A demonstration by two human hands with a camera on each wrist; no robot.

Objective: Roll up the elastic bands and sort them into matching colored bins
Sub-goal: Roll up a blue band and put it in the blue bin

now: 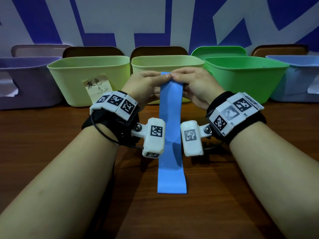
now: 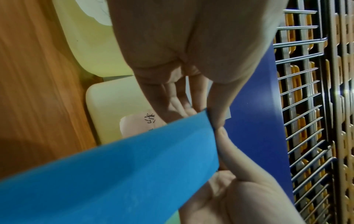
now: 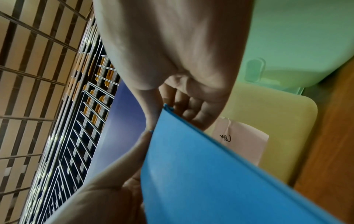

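Observation:
A long flat blue elastic band [image 1: 170, 128] hangs from both hands down to the wooden table [image 1: 43, 135], its lower end lying on the wood near me. My left hand [image 1: 146, 80] pinches the band's top left corner with thumb and fingers. My right hand [image 1: 191, 78] pinches the top right corner; the thumbs meet over the top edge. In the left wrist view the band [image 2: 118, 174] runs from the fingertips toward the camera; the right wrist view shows the band [image 3: 210, 174] likewise. The light blue bin [image 1: 298, 78] stands at the far right.
A row of bins lines the table's back: purple [image 1: 25, 83], yellow-green with a handwritten note [image 1: 82, 78], a second yellow-green [image 1: 165, 63] right behind the hands, and green [image 1: 245, 76]. A blue-and-white wall rises behind them. Chair backs show behind the bins.

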